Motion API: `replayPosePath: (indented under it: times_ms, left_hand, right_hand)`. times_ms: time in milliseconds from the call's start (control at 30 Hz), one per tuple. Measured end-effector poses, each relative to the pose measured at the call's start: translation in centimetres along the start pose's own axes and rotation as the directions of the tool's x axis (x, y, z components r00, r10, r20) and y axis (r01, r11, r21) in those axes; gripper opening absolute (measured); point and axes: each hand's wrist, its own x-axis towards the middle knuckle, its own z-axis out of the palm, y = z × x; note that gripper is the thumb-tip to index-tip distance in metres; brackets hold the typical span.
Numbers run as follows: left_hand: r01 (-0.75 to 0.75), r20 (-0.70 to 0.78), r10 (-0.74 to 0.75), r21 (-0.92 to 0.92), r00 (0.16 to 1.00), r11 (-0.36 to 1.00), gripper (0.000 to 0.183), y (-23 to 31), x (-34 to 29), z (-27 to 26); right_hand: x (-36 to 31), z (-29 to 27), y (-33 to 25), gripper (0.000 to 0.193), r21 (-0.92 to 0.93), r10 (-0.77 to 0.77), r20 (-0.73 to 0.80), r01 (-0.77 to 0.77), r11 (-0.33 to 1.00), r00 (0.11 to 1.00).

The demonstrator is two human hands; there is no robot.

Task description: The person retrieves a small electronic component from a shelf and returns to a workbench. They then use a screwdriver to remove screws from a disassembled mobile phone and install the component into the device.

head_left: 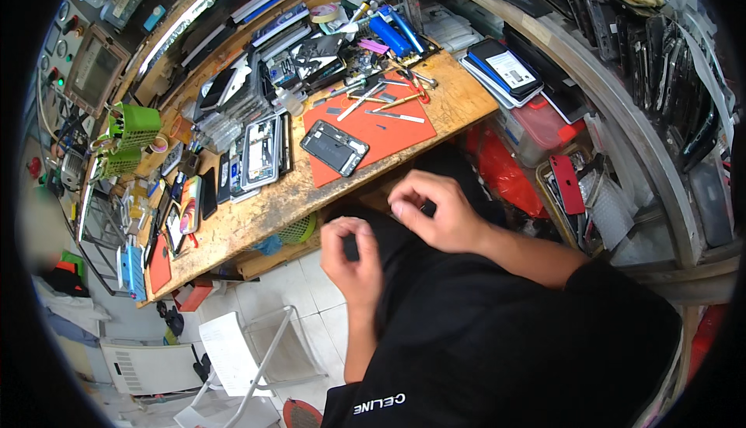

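Over my lap, just off the front edge of the workbench, both of my hands hang apart from each other. My left hand (351,261) is curled, thumb and fingers forming a loop through which dark cloth shows. Higher and to the right, my right hand (439,214) has its fingers bent in toward the thumb. Nothing shows in either hand. The nearest thing on the bench is an opened smartphone (335,148), its battery and inside exposed, lying on an orange-red mat (317,173). Tweezers (361,101) and other slim tools (396,117) lie on the mat beyond it.
Left of the mat stand phone frames (262,152) and several phones (208,193). Green baskets (134,121) are at the far left, and blue cylinders (391,33) at the back. A red phone (566,185) rests right of my arm. A folding chair (225,354) stands below left.
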Motion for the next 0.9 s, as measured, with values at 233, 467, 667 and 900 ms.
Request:
replayPosePath:
  times_ms: [233, 467, 667, 900]
  left_hand:
    - [0.451, 0.183, -0.413, -0.355, 0.892, 0.819, 0.016, -11.2, -0.8, -2.2]
    - [0.48, 0.283, -0.431, -0.132, 0.857, 0.867, 0.014, -15.0, -3.4, 1.0]
    - [0.363, 0.251, -0.326, -0.117, 0.911, 0.924, 0.011, -14.8, -2.9, 0.5]
    - [0.429, 0.146, -0.419, -0.048, 0.896, 0.902, 0.006, -11.9, -1.2, -0.5]
  right_hand:
    - [-0.5, 1.1, 13.8, 0.024, -0.404, 0.406, 0.2, -0.303, 0.863, 0.892]
    - [-2.5, -0.8, 12.3, 0.032, -0.48, 0.245, 0.633, 0.124, 0.869, 0.734]
    - [-2.5, -0.4, 11.6, 0.021, -0.454, 0.329, 0.586, -0.037, 0.89, 0.741]
    - [1.2, 1.0, 9.1, 0.014, -0.152, 0.267, 0.408, -0.223, 0.963, 0.873]
